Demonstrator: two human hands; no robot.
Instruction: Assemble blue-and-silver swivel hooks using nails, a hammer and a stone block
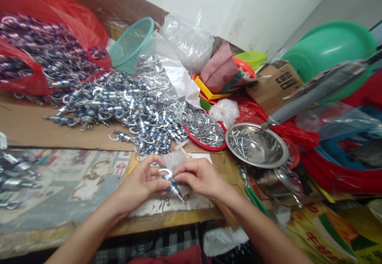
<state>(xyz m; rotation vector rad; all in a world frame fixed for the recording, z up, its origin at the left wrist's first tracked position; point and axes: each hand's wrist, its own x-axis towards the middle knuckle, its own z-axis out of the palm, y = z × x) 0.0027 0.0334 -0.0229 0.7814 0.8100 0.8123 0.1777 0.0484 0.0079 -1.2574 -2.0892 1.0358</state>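
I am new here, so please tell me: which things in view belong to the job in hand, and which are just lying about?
Likely in the job:
metal piece held by left hand, right hand at it
pile of similar pieces
red tray of metal parts
metal bowl with pins

Likely just lying about:
green basin
cardboard box
teal basket

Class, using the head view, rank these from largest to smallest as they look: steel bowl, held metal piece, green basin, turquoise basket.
1. Green basin
2. Steel bowl and turquoise basket: too alike to rank, the bowl being nearer the camera
3. Held metal piece
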